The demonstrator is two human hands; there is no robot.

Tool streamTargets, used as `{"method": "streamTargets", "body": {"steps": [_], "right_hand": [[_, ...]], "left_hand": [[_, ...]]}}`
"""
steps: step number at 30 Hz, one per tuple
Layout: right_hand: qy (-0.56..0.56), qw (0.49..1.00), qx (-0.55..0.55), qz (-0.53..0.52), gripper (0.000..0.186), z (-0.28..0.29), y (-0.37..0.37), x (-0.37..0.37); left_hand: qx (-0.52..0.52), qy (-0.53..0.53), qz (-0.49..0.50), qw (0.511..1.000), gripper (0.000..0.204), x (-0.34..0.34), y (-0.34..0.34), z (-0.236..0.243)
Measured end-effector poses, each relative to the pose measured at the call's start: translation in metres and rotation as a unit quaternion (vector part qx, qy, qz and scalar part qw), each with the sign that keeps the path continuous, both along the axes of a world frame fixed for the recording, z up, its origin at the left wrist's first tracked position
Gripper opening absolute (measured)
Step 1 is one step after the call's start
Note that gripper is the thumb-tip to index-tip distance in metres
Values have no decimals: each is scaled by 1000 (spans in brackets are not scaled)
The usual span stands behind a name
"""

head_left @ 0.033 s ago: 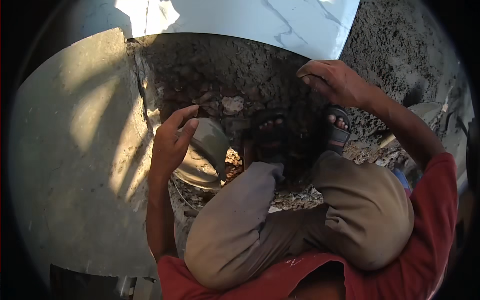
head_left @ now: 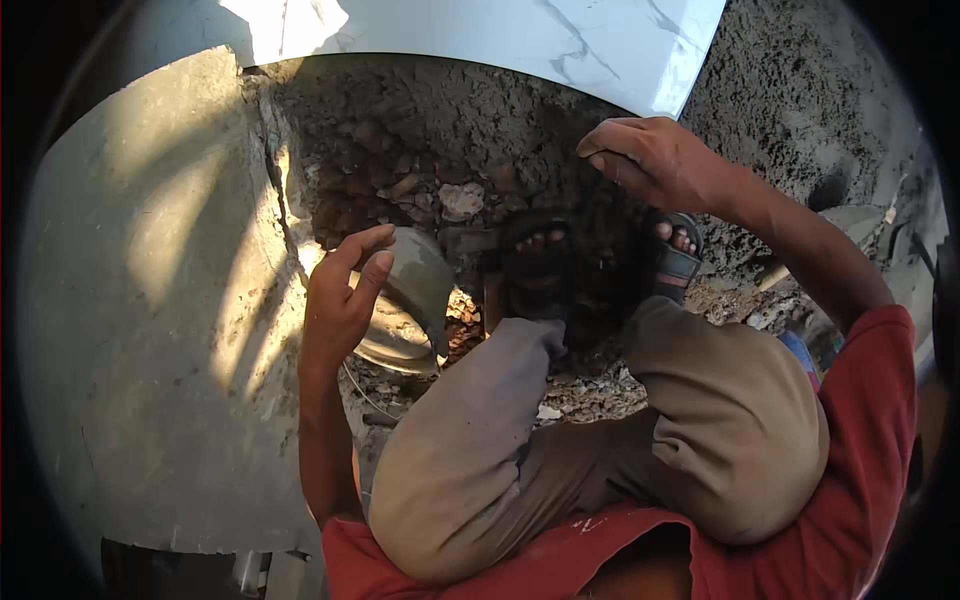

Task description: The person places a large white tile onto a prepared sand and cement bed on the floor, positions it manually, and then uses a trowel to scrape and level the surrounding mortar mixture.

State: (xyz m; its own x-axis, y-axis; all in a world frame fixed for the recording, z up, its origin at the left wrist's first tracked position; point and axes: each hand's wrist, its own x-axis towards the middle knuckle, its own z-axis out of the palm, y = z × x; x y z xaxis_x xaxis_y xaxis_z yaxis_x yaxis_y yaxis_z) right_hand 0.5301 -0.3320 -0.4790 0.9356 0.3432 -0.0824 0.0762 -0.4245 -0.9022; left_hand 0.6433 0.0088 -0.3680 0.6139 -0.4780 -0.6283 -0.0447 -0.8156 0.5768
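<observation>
The person's left hand (head_left: pixel 340 295) hangs over the left side of a round grey vessel (head_left: pixel 418 270), covering part of it from view. Its grip is released: the fingers bend loosely and a gap shows between the thumb and the forefinger. The vessel sits on the ground between the person's left forearm and left foot, its upper part dark grey and its lower rim catching sunlight.

The right hand (head_left: pixel 655 162) is out ahead of the right foot, just beside the lower edge of a white slab (head_left: pixel 480 40) with grey veining. The fingers of this hand curl inward toward the thumb; the fingertips lie in shadow, so I cannot tell whether the grip is clenched on something small or simply relaxed. The slab spans the top of the view, with a bright patch of sun toward its left end.

Below the slab, dark, lumpy soil (head_left: pixel 430 105) runs down to reddish rubble (head_left: pixel 375 170), where a pale stone (head_left: pixel 461 201) lies. A broad grey concrete surface (head_left: pixel 130 340) fills the left side, streaked with sunlight and broken along its right edge. The person squats in brown trousers (head_left: pixel 460 440), a red shirt (head_left: pixel 850 420) and dark sandals (head_left: pixel 680 265).
</observation>
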Motion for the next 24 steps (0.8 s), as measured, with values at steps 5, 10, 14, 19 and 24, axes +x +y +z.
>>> {"method": "streamTargets", "body": {"steps": [5,10,14,19,24], "right_hand": [[63,993,61,73,14,-21,62,-2],[102,984,116,87,15,-21,97,-11],[116,983,117,87,13,-27,96,-14],[58,989,116,68,14,-21,92,-8],[89,988,118,41,19,-14,95,-9]], "left_hand": [[120,346,103,925,32,-63,19,30],[90,187,137,969,38,-195,74,-57],[129,168,171,962,38,-212,76,-41],[154,147,230,949,39,-248,97,1],[158,102,273,943,40,-280,105,18]]}}
